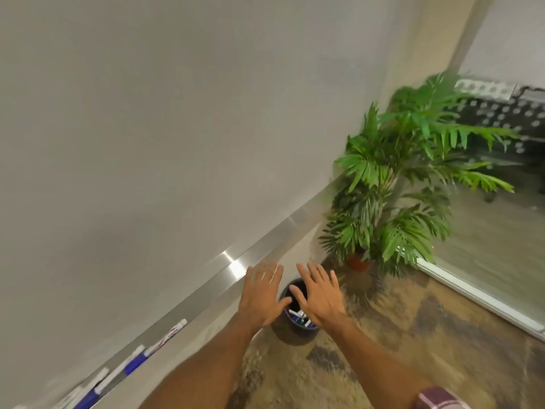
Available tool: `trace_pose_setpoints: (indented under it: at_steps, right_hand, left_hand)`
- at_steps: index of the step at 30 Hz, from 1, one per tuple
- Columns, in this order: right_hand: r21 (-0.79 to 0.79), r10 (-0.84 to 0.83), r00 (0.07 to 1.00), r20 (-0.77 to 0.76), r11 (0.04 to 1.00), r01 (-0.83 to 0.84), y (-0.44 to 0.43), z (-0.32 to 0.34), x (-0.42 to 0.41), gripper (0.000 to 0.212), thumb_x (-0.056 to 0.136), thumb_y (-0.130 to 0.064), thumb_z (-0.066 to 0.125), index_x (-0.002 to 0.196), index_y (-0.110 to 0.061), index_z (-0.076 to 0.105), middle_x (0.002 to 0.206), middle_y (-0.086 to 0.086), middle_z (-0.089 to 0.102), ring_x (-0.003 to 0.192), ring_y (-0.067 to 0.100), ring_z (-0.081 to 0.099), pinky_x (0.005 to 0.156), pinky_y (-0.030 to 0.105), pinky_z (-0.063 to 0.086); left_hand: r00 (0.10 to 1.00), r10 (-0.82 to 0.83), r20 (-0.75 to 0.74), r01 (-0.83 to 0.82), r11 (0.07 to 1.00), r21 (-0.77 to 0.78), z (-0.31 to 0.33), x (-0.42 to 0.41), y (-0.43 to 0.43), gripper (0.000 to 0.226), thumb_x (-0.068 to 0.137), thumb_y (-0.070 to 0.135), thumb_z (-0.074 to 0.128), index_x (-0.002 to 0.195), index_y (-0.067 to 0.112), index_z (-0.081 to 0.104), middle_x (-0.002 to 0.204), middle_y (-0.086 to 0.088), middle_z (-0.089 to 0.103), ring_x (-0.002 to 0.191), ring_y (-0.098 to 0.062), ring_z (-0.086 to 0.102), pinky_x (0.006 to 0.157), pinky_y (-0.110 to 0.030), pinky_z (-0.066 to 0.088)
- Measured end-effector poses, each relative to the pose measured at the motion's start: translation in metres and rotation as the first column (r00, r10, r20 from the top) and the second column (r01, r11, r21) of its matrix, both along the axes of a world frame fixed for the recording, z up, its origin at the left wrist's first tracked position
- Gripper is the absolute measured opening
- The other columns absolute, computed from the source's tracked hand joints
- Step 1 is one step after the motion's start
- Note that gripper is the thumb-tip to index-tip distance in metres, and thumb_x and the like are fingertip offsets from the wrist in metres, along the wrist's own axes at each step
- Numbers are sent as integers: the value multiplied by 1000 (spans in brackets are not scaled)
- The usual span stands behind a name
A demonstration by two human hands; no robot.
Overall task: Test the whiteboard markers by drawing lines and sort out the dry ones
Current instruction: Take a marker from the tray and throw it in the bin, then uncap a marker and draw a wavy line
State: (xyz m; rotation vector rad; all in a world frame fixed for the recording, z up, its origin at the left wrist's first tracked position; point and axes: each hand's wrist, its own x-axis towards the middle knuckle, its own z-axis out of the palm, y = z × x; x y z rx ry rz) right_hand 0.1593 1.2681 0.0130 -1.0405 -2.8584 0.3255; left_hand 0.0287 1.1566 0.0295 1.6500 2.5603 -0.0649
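Observation:
A large whiteboard [165, 137] fills the left and upper view, with a metal tray [206, 293] along its lower edge. Several markers lie in the tray at lower left, among them one with a blue cap [134, 361] and one with a white cap [171, 333]. On the floor below stands a dark round bin [295, 330] with several markers [300, 317] inside. My left hand [261, 293] and my right hand [320, 293] hover above the bin, fingers spread and straight, holding nothing.
A potted green plant [404, 178] in an orange pot [358, 262] stands in the corner to the right of the bin. A glass wall with a white base rail [477, 299] runs along the right. The floor [383, 349] is patterned brown carpet.

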Motion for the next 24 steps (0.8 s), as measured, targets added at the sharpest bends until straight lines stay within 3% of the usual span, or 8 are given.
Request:
trace_pose_setpoints:
  at_steps: [5, 9, 13, 17, 19, 21, 22, 24]
  right_hand:
    - [-21, 60, 998, -27, 998, -61, -33, 24, -4, 86, 78, -73, -11, 150, -33, 14, 158, -4, 16, 146, 18, 10, 116, 45, 3]
    - [-32, 165, 986, -9, 986, -165, -55, 37, -12, 72, 87, -68, 2, 151, -33, 7, 159, -4, 6, 146, 19, 1, 115, 42, -6]
    - [-22, 287, 958, 2, 958, -287, -73, 42, -20, 66, 93, -65, 12, 150, -33, 8, 159, -4, 6, 146, 18, 0, 113, 40, -9]
    - [-25, 417, 909, -13, 908, -418, -97, 41, -22, 65, 93, -65, 14, 150, -34, 9, 159, -5, 10, 146, 17, 3, 115, 43, -5]
    - [-10, 480, 877, -11, 877, -480, -113, 42, -24, 66, 92, -66, 11, 150, -34, 10, 159, -5, 10, 146, 17, 4, 115, 44, -4]
    - [6, 541, 841, -11, 841, -541, -134, 46, -26, 74, 86, -69, 0, 149, -33, 12, 158, -5, 13, 146, 17, 7, 116, 44, -2]
    - [10, 568, 823, -17, 823, -568, -145, 47, -27, 82, 81, -72, -8, 149, -33, 13, 158, -5, 14, 146, 17, 9, 116, 44, 0]
    - [13, 620, 784, -30, 784, -620, -168, 49, -30, 95, 72, -76, -20, 150, -33, 13, 158, -4, 16, 145, 18, 11, 116, 44, 3]
  left_hand:
    - [988, 154, -11, -155, 986, -54, 17, 9, -44, 83, 88, 73, 4, 156, 26, 1, 160, 0, -11, 150, -28, -4, 116, -53, -9]
    - [957, 282, 62, -284, 959, 19, 2, 4, -72, 79, 92, 73, 13, 142, 22, 46, 148, -7, 44, 130, -34, 50, 113, -58, 20]
    - [932, 359, 56, -362, 930, 67, 20, 15, -105, 81, 91, 73, 1, 150, 26, 32, 154, -6, 34, 140, -31, 37, 119, -53, 8]
    - [854, 516, 59, -519, 853, 55, 17, 27, -139, 77, 95, 70, 10, 137, 23, 55, 141, -8, 54, 127, -33, 53, 112, -46, 7]
    - [802, 590, 95, -594, 803, 34, 26, 36, -164, 86, 89, 75, -5, 150, 27, 33, 156, -6, 30, 143, -33, 30, 113, -47, -6]
    - [771, 636, 25, -636, 770, 37, 25, 43, -189, 94, 69, 79, -28, 149, 33, -10, 157, 1, -15, 145, -25, -16, 105, -46, -30]
    - [749, 662, 16, -662, 748, 42, 27, 48, -203, 96, 61, 79, -35, 144, 34, -21, 152, 4, -26, 140, -21, -27, 100, -44, -36]
    - [715, 698, 21, -699, 714, 45, 29, 55, -230, 97, 60, 79, -36, 144, 34, -21, 151, 4, -27, 141, -22, -25, 99, -45, -36]
